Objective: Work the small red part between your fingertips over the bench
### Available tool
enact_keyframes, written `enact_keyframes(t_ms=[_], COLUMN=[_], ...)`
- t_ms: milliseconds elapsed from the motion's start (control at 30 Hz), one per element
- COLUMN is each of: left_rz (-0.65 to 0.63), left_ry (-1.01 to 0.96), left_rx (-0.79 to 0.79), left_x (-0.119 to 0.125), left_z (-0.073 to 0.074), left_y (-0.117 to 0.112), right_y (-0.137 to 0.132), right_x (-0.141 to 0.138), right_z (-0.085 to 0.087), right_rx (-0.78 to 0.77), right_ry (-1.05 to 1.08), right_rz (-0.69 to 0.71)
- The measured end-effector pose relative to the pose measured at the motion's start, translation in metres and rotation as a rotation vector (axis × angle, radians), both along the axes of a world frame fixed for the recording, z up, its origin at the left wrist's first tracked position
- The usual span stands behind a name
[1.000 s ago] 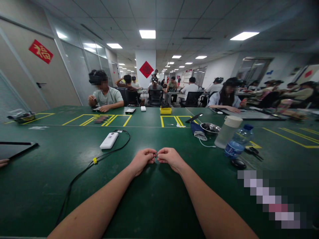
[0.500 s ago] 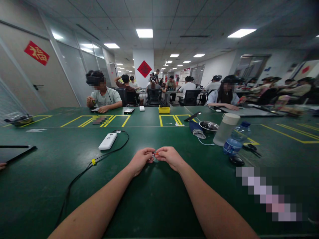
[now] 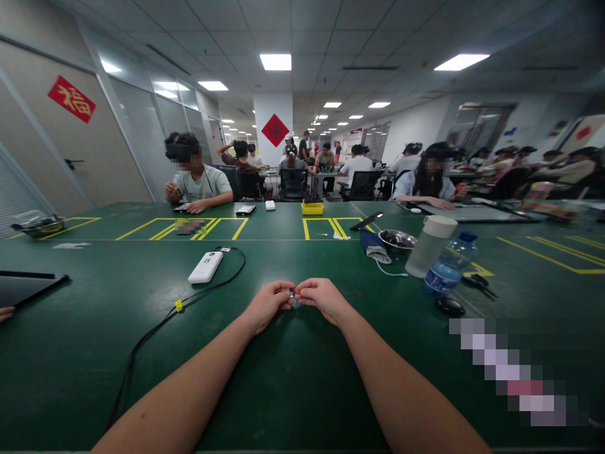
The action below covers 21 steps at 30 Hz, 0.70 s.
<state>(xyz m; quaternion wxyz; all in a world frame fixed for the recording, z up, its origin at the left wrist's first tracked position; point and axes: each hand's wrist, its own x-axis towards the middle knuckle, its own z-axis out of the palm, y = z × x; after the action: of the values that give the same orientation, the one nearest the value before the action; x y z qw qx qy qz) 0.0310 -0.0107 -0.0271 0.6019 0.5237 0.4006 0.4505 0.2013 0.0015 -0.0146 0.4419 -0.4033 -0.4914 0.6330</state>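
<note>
My left hand (image 3: 271, 306) and my right hand (image 3: 324, 299) meet fingertip to fingertip over the middle of the green table (image 3: 293, 384). Between the left thumb and fingers is pinched a tiny dark and silvery piece (image 3: 292, 294), too small to name. A tiny orange-red piece (image 3: 298, 292) shows at the tips of my right thumb and forefinger. Whether the two pieces are joined I cannot tell. The fingers of both hands are closed and hide most of what they hold.
Left of my hands lies a white power bank (image 3: 205, 267) with a black cable (image 3: 155, 332). On the right stand a metal bowl (image 3: 397, 241), a frosted bottle (image 3: 429, 247), a blue-capped water bottle (image 3: 451, 265) and a black mouse (image 3: 450, 306). Other people sit across the table.
Both hands keep nearly the same place and pinch. The view has shifted very slightly; no clear movement of the small pieces can be made out.
</note>
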Motion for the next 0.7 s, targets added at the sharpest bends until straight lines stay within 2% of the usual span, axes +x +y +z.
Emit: enact_keyframes(t_ms=[233, 533, 700], left_rz=[-0.005, 0.010, 0.001], left_ry=[-0.026, -0.113, -0.073], left_rx=[-0.009, -0.065, -0.028], left_x=[-0.0006, -0.0017, -0.0018], left_z=[-0.0030, -0.0044, -0.0023], left_y=[0.0017, 0.0044, 0.0022], right_y=[-0.0029, 0.0011, 0.0020], right_x=[-0.0002, -0.0004, -0.0003], right_z=[0.0038, -0.0030, -0.0043], right_rx=[0.018, 0.017, 0.019], right_ry=[-0.040, 0.002, 0.015], right_rz=[-0.011, 0.001, 0.007])
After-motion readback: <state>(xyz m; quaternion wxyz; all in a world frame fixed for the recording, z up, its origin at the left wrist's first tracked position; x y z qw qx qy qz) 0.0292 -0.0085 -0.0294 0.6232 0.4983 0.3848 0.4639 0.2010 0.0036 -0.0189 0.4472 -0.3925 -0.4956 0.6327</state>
